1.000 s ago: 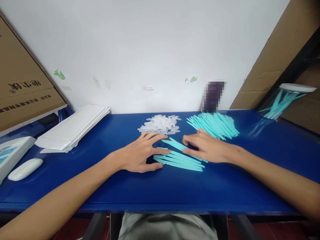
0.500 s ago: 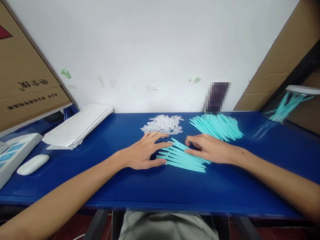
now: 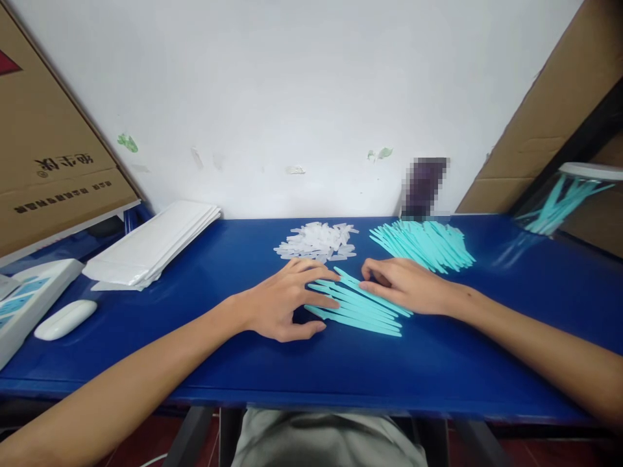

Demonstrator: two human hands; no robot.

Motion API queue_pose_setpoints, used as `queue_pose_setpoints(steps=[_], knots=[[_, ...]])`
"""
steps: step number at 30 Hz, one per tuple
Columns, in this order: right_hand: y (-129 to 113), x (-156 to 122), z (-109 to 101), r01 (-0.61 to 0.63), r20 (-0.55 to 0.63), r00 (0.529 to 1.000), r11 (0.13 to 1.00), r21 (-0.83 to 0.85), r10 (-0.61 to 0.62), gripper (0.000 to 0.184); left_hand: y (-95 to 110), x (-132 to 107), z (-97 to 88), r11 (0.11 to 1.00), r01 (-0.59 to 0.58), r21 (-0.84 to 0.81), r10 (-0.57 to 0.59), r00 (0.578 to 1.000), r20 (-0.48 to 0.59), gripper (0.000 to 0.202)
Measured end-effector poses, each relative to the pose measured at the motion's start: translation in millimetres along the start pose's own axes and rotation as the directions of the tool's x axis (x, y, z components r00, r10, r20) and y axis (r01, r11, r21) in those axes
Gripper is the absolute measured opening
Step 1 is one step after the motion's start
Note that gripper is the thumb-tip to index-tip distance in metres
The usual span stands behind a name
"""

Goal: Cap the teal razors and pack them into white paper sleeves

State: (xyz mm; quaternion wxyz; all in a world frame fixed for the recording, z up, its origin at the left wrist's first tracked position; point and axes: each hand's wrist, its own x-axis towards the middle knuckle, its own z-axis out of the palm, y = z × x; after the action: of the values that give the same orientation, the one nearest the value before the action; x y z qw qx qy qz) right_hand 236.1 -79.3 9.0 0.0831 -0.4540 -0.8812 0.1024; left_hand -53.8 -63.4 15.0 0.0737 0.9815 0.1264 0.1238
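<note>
A small row of several teal plastic sticks [image 3: 357, 310] lies side by side on the blue table [image 3: 311, 370], between my two hands. My left hand [image 3: 282, 301] rests palm down, fingers spread, its fingertips touching the sticks' left ends. My right hand [image 3: 406, 285] lies on the sticks' right ends with its fingers curled loosely and pressed down on them. Behind the hands sit a heap of small white plastic pieces [image 3: 316, 241] and a larger pile of teal sticks [image 3: 426, 243].
A stack of white bags [image 3: 150, 246] lies at the back left, with a white mouse-like object [image 3: 65, 319] and a white device [image 3: 24, 295] at the left edge. Cardboard boxes [image 3: 53, 155] flank both sides. A clear jar [image 3: 559, 198] holding teal sticks leans at the right.
My left hand has slid slightly right and forward over the sticks' ends, and the sticks have been nudged closer together. My right hand has barely moved.
</note>
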Motion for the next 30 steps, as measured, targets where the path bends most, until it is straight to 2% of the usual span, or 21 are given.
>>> queue_pose_setpoints(steps=[5,12,17,23,27,30], knots=[[0.1,-0.1,-1.7,0.022,0.009,1.000,1.000,0.016,-0.022,0.032,0.0,0.9,0.6,1.000,0.009,-0.025,-0.008,1.000,0.019,0.035],[1.1,-0.5,-2.9,0.028,0.016,0.999,1.000,0.014,-0.028,0.030,-1.0,0.0,1.3,0.998,0.066,-0.020,-0.066,0.998,0.014,0.052],[1.5,-0.1,-2.7,0.026,0.024,0.999,0.999,0.023,-0.026,0.031,-1.1,-0.1,0.5,0.995,0.095,0.007,-0.095,0.993,0.067,0.053],[0.9,-0.5,-3.9,0.029,0.018,0.999,0.999,0.035,-0.030,0.030,-2.0,0.2,1.8,0.992,0.123,-0.012,-0.122,0.991,0.059,0.056],[0.2,-0.1,-3.1,0.007,0.025,1.000,1.000,0.014,-0.008,0.030,-4.0,-1.2,3.0,0.984,0.178,-0.012,-0.176,0.981,0.085,0.058],[-0.2,1.2,-0.7,-0.016,0.010,1.000,1.000,-0.017,0.016,0.030,-3.7,-1.6,3.5,0.985,0.173,-0.009,-0.172,0.981,0.087,0.057]])
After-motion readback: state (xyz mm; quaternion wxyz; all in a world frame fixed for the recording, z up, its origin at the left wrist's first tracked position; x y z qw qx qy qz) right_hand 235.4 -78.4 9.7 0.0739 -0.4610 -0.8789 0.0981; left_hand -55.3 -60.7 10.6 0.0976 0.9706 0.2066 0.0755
